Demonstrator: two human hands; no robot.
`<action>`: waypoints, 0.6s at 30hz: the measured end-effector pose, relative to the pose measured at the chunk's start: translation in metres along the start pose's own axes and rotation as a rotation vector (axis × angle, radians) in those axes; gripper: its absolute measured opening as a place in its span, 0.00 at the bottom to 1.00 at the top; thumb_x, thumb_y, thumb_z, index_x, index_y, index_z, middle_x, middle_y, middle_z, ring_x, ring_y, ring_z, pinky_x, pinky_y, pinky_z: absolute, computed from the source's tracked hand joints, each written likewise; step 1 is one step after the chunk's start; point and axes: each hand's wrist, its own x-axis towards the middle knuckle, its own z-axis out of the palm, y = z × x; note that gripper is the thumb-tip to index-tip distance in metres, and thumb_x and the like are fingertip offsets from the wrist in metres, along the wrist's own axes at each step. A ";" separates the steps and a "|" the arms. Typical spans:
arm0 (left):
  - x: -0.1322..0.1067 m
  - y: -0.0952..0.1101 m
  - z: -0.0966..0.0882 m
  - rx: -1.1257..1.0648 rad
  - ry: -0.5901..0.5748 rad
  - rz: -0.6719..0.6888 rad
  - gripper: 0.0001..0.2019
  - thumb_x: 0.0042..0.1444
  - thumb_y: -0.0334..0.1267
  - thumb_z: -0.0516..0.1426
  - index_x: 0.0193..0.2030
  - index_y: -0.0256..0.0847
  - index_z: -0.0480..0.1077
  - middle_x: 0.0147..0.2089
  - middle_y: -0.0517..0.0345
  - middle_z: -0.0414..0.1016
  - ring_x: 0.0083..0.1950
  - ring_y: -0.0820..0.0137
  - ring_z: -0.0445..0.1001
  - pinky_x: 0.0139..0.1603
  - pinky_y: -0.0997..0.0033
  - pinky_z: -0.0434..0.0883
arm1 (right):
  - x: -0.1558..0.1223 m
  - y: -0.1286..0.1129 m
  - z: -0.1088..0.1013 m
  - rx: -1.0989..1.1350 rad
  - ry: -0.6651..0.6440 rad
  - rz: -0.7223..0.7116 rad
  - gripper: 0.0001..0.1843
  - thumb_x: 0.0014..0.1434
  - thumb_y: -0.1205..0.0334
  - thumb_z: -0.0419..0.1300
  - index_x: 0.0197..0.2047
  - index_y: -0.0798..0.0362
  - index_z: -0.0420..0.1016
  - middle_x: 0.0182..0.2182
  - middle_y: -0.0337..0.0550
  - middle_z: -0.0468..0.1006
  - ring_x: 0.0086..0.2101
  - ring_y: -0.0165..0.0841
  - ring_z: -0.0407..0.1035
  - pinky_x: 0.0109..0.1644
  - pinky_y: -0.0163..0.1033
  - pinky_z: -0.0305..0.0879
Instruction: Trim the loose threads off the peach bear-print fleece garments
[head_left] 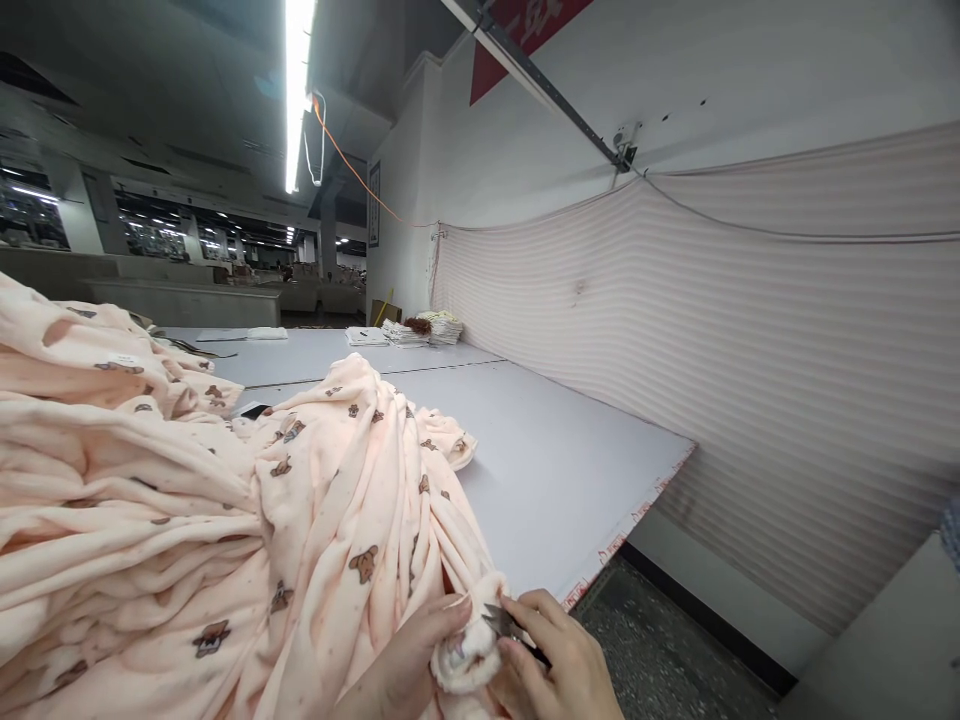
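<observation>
Leftward, pale pink bear-print fabric lies heaped across the table's near left side. Near the middle, the left hand pinches its bunched end; just right, the right hand grips small snips, blades at that end. Bare white table extends beyond, striped cloth hanging far right.

Peach fabric, brown bear print

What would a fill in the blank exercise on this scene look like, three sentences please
The hand holding the metal-tipped tool is the person's ____ one.
The pale fabric is printed with little brown ____.
The long cord sloping down from the lit lamp is coloured ____.

Missing words: right; bears; orange.
</observation>
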 end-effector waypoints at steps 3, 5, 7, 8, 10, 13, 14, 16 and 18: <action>-0.003 0.000 -0.002 0.006 0.001 -0.003 0.13 0.55 0.38 0.59 0.42 0.30 0.76 0.36 0.47 0.78 0.37 0.68 0.73 0.40 0.72 0.66 | 0.001 -0.003 0.003 0.010 0.014 0.020 0.15 0.62 0.61 0.52 0.49 0.43 0.74 0.37 0.40 0.77 0.34 0.33 0.74 0.38 0.32 0.68; -0.006 0.001 -0.002 -0.021 -0.019 -0.003 0.13 0.56 0.38 0.58 0.43 0.30 0.76 0.35 0.47 0.78 0.37 0.67 0.73 0.41 0.72 0.66 | 0.001 -0.004 0.003 0.025 0.015 0.050 0.15 0.63 0.60 0.50 0.48 0.43 0.75 0.36 0.41 0.77 0.34 0.33 0.74 0.38 0.32 0.68; -0.009 0.002 -0.002 -0.045 -0.028 -0.011 0.13 0.56 0.38 0.57 0.42 0.30 0.76 0.33 0.48 0.77 0.35 0.68 0.73 0.39 0.72 0.66 | -0.001 -0.005 0.001 0.021 -0.007 0.049 0.15 0.63 0.60 0.51 0.50 0.43 0.74 0.37 0.41 0.77 0.34 0.33 0.73 0.38 0.32 0.67; -0.010 0.002 -0.002 -0.048 -0.022 -0.014 0.12 0.56 0.38 0.58 0.41 0.30 0.76 0.32 0.49 0.77 0.33 0.68 0.72 0.38 0.72 0.65 | -0.003 -0.006 0.000 0.009 -0.020 0.041 0.15 0.62 0.60 0.53 0.51 0.43 0.74 0.38 0.41 0.77 0.35 0.33 0.73 0.38 0.32 0.67; -0.011 0.001 -0.004 -0.042 -0.007 -0.021 0.11 0.55 0.38 0.59 0.37 0.30 0.76 0.30 0.51 0.76 0.31 0.69 0.71 0.36 0.72 0.65 | -0.005 -0.009 -0.003 -0.015 -0.043 0.030 0.16 0.60 0.60 0.55 0.51 0.43 0.73 0.39 0.40 0.77 0.35 0.34 0.73 0.39 0.33 0.67; -0.013 0.000 -0.007 -0.030 -0.006 -0.030 0.10 0.54 0.37 0.59 0.36 0.30 0.76 0.29 0.52 0.75 0.31 0.70 0.71 0.36 0.72 0.65 | -0.005 -0.014 -0.006 0.019 -0.066 0.037 0.15 0.60 0.61 0.55 0.50 0.44 0.74 0.39 0.40 0.77 0.36 0.34 0.73 0.39 0.32 0.66; -0.013 0.000 -0.008 -0.026 -0.009 -0.034 0.10 0.55 0.37 0.59 0.36 0.30 0.76 0.29 0.52 0.75 0.31 0.70 0.71 0.36 0.71 0.65 | -0.004 -0.015 -0.006 0.045 -0.070 0.043 0.15 0.61 0.61 0.54 0.50 0.44 0.75 0.39 0.41 0.77 0.36 0.34 0.73 0.40 0.32 0.66; -0.015 0.000 -0.010 -0.015 -0.019 -0.037 0.11 0.55 0.37 0.58 0.38 0.29 0.75 0.29 0.52 0.74 0.31 0.70 0.71 0.36 0.71 0.65 | -0.002 -0.016 -0.006 0.120 -0.084 0.065 0.14 0.61 0.61 0.54 0.48 0.44 0.76 0.38 0.40 0.77 0.36 0.34 0.73 0.40 0.32 0.65; -0.016 0.000 -0.011 -0.002 -0.029 -0.031 0.12 0.55 0.38 0.58 0.38 0.28 0.75 0.28 0.52 0.74 0.30 0.70 0.70 0.36 0.71 0.65 | 0.001 -0.015 -0.003 0.233 -0.094 0.097 0.13 0.62 0.60 0.55 0.45 0.44 0.78 0.37 0.40 0.77 0.36 0.33 0.72 0.40 0.32 0.64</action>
